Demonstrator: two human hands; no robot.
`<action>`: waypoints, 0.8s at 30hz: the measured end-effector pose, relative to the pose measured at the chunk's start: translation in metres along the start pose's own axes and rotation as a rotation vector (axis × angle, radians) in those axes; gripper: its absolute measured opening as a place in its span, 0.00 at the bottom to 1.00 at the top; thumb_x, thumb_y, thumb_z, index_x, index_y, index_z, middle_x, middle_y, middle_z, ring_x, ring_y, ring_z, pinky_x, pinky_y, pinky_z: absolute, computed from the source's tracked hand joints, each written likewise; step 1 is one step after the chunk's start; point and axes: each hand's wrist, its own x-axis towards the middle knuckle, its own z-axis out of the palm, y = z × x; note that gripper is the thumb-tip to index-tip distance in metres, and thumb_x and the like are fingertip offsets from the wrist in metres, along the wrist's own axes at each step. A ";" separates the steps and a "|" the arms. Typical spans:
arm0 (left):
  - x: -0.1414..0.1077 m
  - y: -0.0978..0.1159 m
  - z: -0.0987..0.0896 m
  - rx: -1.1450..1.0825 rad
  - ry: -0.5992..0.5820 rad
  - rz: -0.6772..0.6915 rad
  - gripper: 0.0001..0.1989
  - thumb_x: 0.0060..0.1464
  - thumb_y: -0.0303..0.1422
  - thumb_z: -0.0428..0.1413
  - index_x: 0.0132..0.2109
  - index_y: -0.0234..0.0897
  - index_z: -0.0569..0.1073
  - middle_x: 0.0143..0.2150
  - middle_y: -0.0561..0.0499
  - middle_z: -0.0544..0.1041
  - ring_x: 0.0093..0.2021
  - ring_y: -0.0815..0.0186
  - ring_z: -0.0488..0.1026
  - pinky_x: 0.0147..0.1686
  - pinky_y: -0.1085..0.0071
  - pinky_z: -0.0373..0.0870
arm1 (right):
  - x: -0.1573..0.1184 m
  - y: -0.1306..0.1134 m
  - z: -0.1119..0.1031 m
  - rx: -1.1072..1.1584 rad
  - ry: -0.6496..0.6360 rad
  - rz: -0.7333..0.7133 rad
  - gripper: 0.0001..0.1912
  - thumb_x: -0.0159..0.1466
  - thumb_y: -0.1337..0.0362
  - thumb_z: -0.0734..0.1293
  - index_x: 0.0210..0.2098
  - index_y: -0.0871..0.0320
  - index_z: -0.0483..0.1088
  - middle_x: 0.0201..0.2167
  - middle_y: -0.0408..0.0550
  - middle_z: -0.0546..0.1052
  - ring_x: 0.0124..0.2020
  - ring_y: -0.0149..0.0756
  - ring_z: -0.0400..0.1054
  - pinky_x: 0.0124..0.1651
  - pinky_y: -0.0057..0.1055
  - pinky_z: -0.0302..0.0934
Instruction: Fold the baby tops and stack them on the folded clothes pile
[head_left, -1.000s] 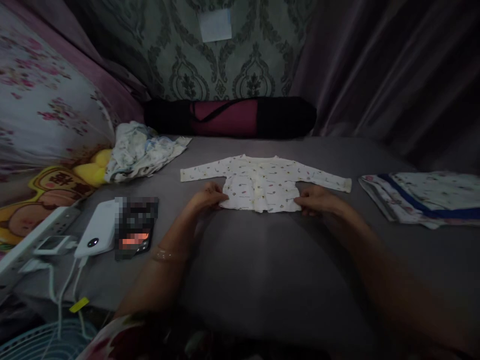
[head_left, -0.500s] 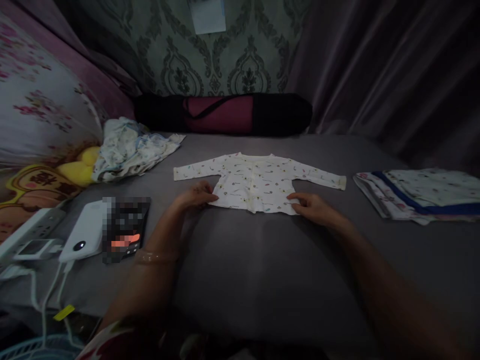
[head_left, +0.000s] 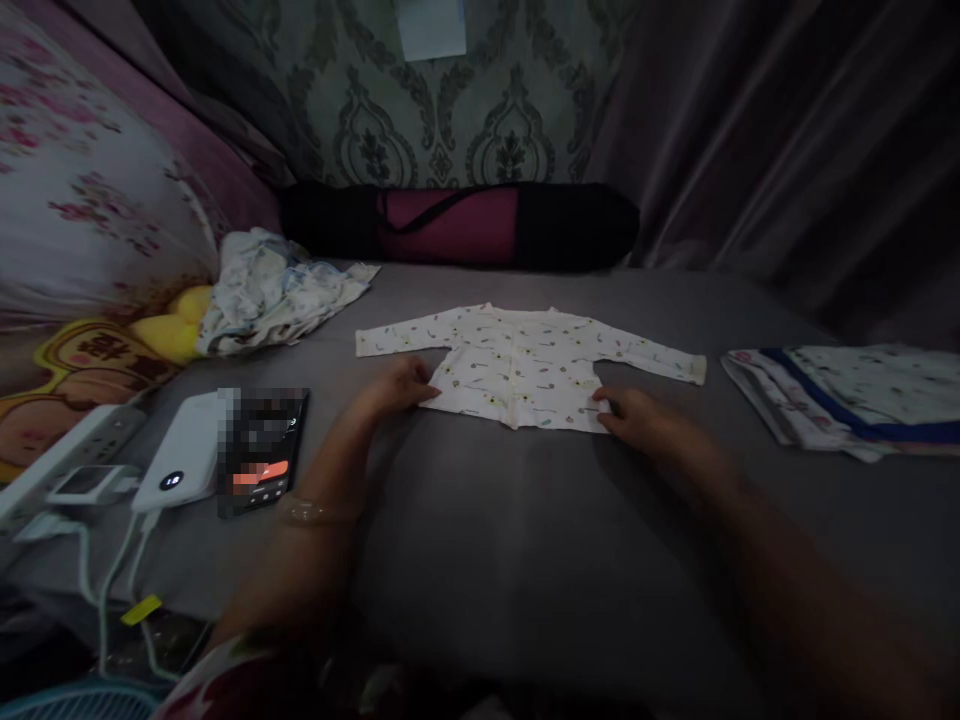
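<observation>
A small white baby shirt [head_left: 517, 365] with a tiny print lies flat on the grey bed sheet [head_left: 517, 540], its long sleeves spread out to both sides and its collar facing away from me. At the lower left corner of the hem, my left hand [head_left: 401, 388] pinches the cloth between thumb and fingers. My right hand [head_left: 630, 412] grips the lower right corner in the same way. A clear bangle [head_left: 304, 510] circles my left wrist.
Folded clothes [head_left: 862, 395] are stacked at right, a crumpled patterned cloth [head_left: 281, 295] at left. Nearer lie a phone [head_left: 274, 440], a white power bank [head_left: 184, 450], a power strip [head_left: 75, 460] and cables. A long black and maroon bag [head_left: 450, 225] lines the wall.
The whole view has shifted slightly, so things appear a little further right. Both hands stay at the shirt's hem corners, and the shirt still lies flat.
</observation>
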 end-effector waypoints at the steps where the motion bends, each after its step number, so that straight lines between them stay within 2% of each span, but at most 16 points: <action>1: 0.000 0.001 0.003 0.075 0.051 0.037 0.12 0.45 0.36 0.61 0.37 0.36 0.72 0.31 0.51 0.73 0.33 0.62 0.71 0.30 0.71 0.64 | 0.003 -0.007 -0.004 -0.082 0.017 0.011 0.13 0.61 0.61 0.64 0.45 0.53 0.75 0.38 0.54 0.76 0.39 0.46 0.72 0.40 0.38 0.62; 3: -0.001 0.010 0.011 0.178 0.162 0.181 0.12 0.48 0.33 0.60 0.41 0.35 0.72 0.38 0.47 0.74 0.38 0.60 0.71 0.36 0.68 0.66 | 0.014 -0.022 -0.010 -0.179 0.026 -0.029 0.12 0.62 0.62 0.62 0.41 0.57 0.76 0.45 0.61 0.75 0.47 0.51 0.70 0.45 0.44 0.62; 5: -0.005 0.026 0.022 0.183 0.210 0.422 0.11 0.54 0.33 0.56 0.44 0.35 0.72 0.43 0.45 0.73 0.42 0.61 0.71 0.42 0.68 0.66 | 0.035 -0.037 -0.011 -0.156 0.055 -0.168 0.17 0.66 0.62 0.57 0.45 0.58 0.74 0.49 0.61 0.74 0.52 0.51 0.67 0.52 0.46 0.61; 7: -0.010 0.042 0.035 0.143 0.139 0.640 0.11 0.59 0.37 0.53 0.44 0.35 0.72 0.42 0.45 0.73 0.43 0.62 0.70 0.44 0.68 0.66 | 0.062 -0.048 -0.005 -0.062 0.081 -0.322 0.23 0.69 0.59 0.53 0.58 0.58 0.66 0.61 0.58 0.66 0.62 0.47 0.58 0.62 0.45 0.53; 9: -0.013 0.053 0.046 0.153 0.051 0.734 0.13 0.60 0.42 0.53 0.40 0.35 0.72 0.39 0.46 0.72 0.42 0.62 0.69 0.43 0.68 0.65 | 0.088 -0.054 0.005 -0.010 0.074 -0.360 0.28 0.70 0.56 0.50 0.66 0.60 0.55 0.69 0.56 0.52 0.69 0.45 0.44 0.68 0.45 0.42; 12: -0.015 0.057 0.053 0.188 -0.044 0.747 0.15 0.56 0.44 0.57 0.39 0.36 0.72 0.37 0.47 0.72 0.40 0.62 0.68 0.39 0.69 0.64 | 0.112 -0.056 0.021 0.031 0.023 -0.298 0.32 0.70 0.52 0.46 0.69 0.61 0.48 0.71 0.54 0.45 0.71 0.44 0.36 0.70 0.46 0.35; 15: -0.014 0.054 0.051 0.160 -0.107 0.772 0.12 0.56 0.42 0.57 0.39 0.37 0.72 0.37 0.48 0.72 0.39 0.63 0.68 0.37 0.71 0.63 | 0.113 -0.054 0.029 0.033 0.002 -0.328 0.34 0.70 0.50 0.44 0.70 0.61 0.45 0.71 0.54 0.44 0.71 0.44 0.35 0.70 0.49 0.32; 19: -0.014 0.053 0.047 0.047 -0.230 0.792 0.06 0.57 0.34 0.54 0.36 0.37 0.74 0.33 0.50 0.73 0.37 0.65 0.68 0.37 0.72 0.62 | 0.089 -0.053 0.030 0.030 -0.009 -0.461 0.35 0.70 0.48 0.44 0.70 0.62 0.43 0.71 0.54 0.44 0.71 0.43 0.34 0.70 0.49 0.30; 24: -0.016 0.053 0.046 -0.123 -0.393 0.656 0.06 0.52 0.33 0.57 0.35 0.36 0.77 0.29 0.52 0.74 0.29 0.69 0.67 0.29 0.75 0.60 | 0.041 -0.054 0.032 0.018 -0.031 -0.610 0.36 0.70 0.48 0.45 0.70 0.62 0.41 0.71 0.55 0.44 0.71 0.43 0.34 0.70 0.48 0.32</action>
